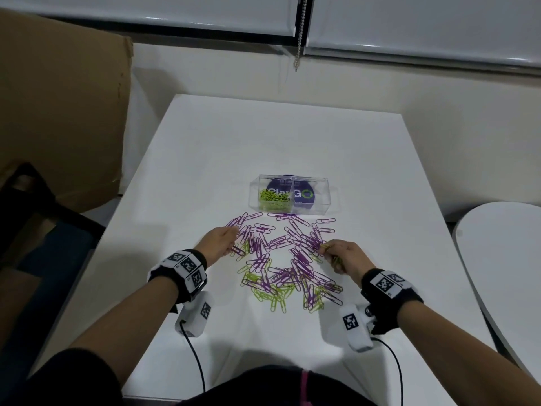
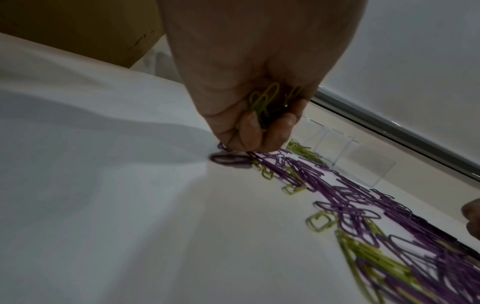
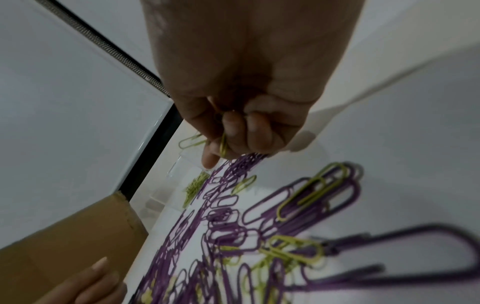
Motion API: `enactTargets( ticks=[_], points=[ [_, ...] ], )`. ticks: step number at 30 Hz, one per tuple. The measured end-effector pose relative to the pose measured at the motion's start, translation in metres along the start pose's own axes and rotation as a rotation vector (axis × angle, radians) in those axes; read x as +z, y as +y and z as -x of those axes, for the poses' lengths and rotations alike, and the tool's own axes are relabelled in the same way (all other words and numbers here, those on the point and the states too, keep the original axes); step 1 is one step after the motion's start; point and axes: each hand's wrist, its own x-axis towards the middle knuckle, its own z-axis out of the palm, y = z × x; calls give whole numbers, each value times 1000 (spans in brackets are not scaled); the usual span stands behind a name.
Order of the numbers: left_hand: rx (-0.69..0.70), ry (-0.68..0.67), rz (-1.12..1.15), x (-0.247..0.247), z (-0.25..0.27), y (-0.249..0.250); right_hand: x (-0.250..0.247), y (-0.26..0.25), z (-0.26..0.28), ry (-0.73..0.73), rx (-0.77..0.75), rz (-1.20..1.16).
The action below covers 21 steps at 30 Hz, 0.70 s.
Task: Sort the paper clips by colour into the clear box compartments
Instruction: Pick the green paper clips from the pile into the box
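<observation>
A clear two-compartment box [image 1: 322, 197] stands mid-table. Its left compartment holds green paper clips [image 1: 274, 198]; the right one shows only a purple label. In front of it lies a mixed pile of purple clips [image 1: 281, 244] and green clips [image 1: 272, 294]. My left hand [image 1: 234, 238] is at the pile's left edge; its curled fingers [image 2: 249, 131] hold several green clips [image 2: 265, 100] and touch a purple clip [image 2: 231, 160]. My right hand [image 1: 323, 250] is at the pile's right edge and pinches green clips [image 3: 223, 146] between thumb and fingers [image 3: 259, 131].
A large cardboard box [image 1: 58, 112] stands left of the white table [image 1: 278, 136], with a black chair [image 1: 32, 206] below it. A second white table [image 1: 503, 259] is at the right. A blind chain [image 1: 299, 39] hangs at the back wall.
</observation>
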Motion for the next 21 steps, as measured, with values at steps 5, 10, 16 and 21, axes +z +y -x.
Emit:
enactTargets(
  ticks=[5, 10, 16, 21],
  points=[
    [-4, -3, -65, -1, -1, -1, -3, -3, -2, -10, 112, -174],
    [-22, 4, -137, -3, 0, 1, -5, -2, -3, 17, 112, -193],
    [-66, 94, -497, -5, -2, 1, -6, 0, -3, 29, 70, 32],
    [-71, 138, -785, 6, 3, 17, 3, 1, 2, 21, -67, 706]
  ],
)
